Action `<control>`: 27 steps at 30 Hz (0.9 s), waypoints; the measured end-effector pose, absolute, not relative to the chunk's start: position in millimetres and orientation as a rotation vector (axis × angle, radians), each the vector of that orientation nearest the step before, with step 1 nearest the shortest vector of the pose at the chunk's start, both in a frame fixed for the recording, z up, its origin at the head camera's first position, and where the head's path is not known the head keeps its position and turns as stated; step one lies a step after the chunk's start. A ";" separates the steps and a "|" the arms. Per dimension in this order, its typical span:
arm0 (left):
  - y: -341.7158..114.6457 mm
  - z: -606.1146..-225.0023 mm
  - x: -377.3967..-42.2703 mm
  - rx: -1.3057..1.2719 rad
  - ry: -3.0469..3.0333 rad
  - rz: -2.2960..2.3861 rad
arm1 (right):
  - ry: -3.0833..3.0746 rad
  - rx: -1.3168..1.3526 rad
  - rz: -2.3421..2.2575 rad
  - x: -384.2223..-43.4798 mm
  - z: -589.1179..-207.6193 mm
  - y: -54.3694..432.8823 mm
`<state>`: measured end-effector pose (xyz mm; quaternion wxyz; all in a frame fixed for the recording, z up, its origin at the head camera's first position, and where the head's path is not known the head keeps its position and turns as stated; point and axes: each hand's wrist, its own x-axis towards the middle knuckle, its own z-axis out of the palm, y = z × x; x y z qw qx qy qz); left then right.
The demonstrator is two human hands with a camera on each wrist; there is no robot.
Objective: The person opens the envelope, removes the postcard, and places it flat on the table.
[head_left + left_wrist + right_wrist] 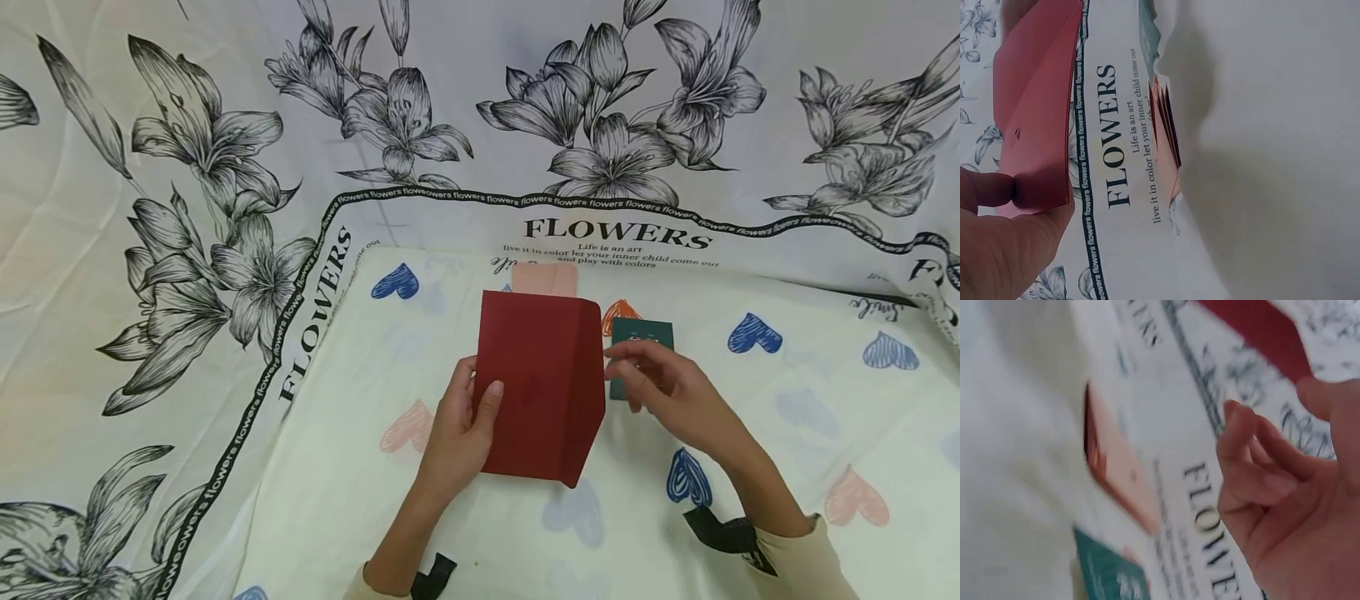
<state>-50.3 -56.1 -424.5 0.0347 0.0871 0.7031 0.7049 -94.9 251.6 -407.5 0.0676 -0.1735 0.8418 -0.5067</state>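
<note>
A red envelope (528, 383), its flap unfolded along the right side, is held upright above the table. My left hand (457, 433) grips its left edge, thumb on the near face and fingers behind. In the left wrist view the thumb and a finger pinch the red envelope (1038, 137) near a corner. At the flap's right edge is my right hand (675, 392), its fingers loosely bent and nothing held in them. The right wrist view shows the thumb by a corner of the envelope (1266, 337); whether it touches, I cannot tell.
A dark green booklet (642, 330) lies behind the right hand. Pink envelopes (545, 278) lie beyond the red one, partly hidden by it; in the left wrist view they look like a small stack. The heart-print cloth (337, 467) covers the table, with a flower-print cloth (465, 125) behind.
</note>
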 end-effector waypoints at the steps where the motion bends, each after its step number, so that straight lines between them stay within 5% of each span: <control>1: -55.1 -424.4 -50.2 0.271 2.159 2.168 | 2.458 -0.560 -1.564 -92.0 -404.6 247.6; 27: -40.3 -423.4 -40.9 0.347 2.197 2.113 | 2.302 -0.659 -1.697 -77.3 -406.8 221.5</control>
